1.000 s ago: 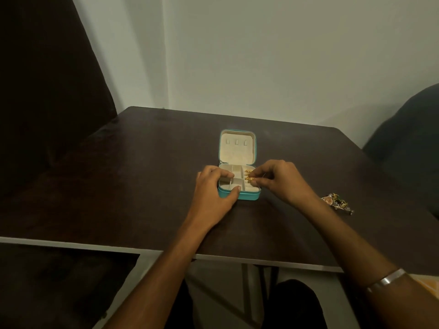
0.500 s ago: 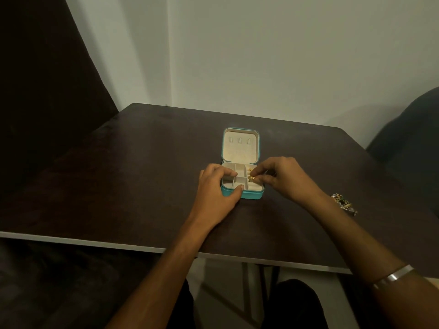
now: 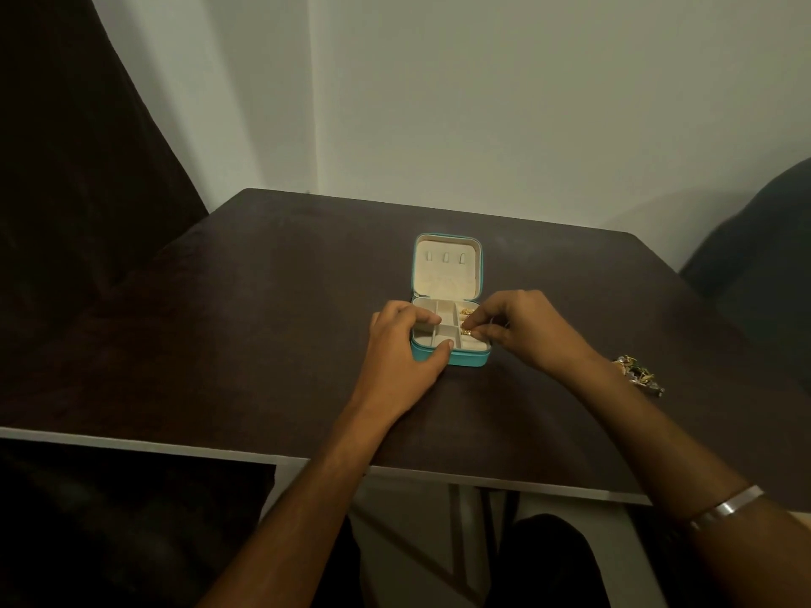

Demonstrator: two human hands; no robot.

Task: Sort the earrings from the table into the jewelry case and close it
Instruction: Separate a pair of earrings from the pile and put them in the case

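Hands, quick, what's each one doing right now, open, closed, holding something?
Left hand: grips the left side of the open teal, cream-lined jewelry case, steadying it.
Right hand: pinches a small gold earring over the case's right compartments.

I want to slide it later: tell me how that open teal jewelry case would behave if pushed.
The jewelry case looks small, so probably light and easily slid; the left hand grips it. Its upright lid may make it tip backward. Loose earrings inside could rattle.
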